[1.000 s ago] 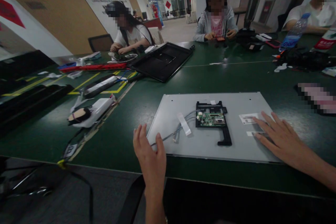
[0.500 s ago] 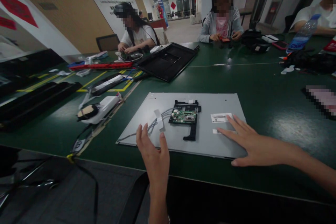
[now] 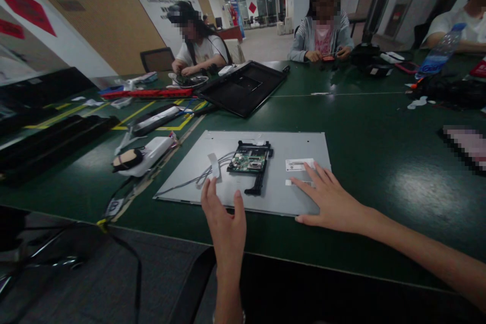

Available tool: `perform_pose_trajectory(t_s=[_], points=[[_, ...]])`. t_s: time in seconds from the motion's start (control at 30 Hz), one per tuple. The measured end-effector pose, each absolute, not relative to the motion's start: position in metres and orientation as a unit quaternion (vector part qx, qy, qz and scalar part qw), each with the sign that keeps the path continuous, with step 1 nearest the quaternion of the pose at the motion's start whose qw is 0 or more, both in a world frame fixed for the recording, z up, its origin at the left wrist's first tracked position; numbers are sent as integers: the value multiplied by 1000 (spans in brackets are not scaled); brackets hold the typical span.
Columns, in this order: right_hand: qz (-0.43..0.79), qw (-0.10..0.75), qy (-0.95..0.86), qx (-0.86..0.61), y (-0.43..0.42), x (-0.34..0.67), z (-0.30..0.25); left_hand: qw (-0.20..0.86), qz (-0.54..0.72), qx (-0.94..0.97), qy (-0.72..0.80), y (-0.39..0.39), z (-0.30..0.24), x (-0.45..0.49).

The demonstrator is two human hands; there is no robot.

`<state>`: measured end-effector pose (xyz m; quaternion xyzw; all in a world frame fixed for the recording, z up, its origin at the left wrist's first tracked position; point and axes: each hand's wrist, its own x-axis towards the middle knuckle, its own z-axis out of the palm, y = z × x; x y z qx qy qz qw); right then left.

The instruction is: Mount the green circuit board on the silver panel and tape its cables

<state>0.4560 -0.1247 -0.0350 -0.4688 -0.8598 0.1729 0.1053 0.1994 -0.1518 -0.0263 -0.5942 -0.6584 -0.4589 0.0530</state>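
Note:
A grey metal display panel (image 3: 197, 159) lies flat on the green table near its front edge. On it sits a green circuit board (image 3: 246, 161) in a black bracket (image 3: 259, 182), with grey cables (image 3: 190, 182) running left under a strip of clear tape (image 3: 214, 165). My right hand (image 3: 328, 195) is spread over the panel's right side, its fingertips by a white label (image 3: 298, 164). Fingers apart, my left hand (image 3: 226, 215) hovers at the panel's front edge with nothing in it; I cannot tell whether it touches.
A black plastic frame (image 3: 246, 88) lies beyond the panel. To the left are a white power strip-like item (image 3: 148, 154), black long parts (image 3: 56, 142) and a red bar (image 3: 148, 93). A phone (image 3: 465, 144) and a bottle (image 3: 442, 50) are at right. Other people sit across the table.
The panel with its board has slid left and slightly away from me, my right hand moving along with it. My left hand has stayed nearly in place.

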Motion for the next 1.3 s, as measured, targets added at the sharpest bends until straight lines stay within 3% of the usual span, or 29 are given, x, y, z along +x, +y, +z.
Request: perform_pose_trajectory(t_s=[0.33, 0.6, 0.7, 0.97, 1.3], points=[[169, 102, -854, -482, -115, 421, -29, 41, -415, -640, -646, -147, -22, 191], [167, 106, -859, -473, -117, 423, -28, -31, -150, -827, -541, -91, -10, 146], [167, 105, -860, -471, -117, 423, -27, -39, -105, -834, -540, -62, -6, 137], [174, 97, -861, -467, -114, 424, -27, -14, -81, -836, -543, 2, -1, 123], [185, 84, -858, -471, -114, 425, -24, 54, -110, -822, -556, -15, -4, 107]])
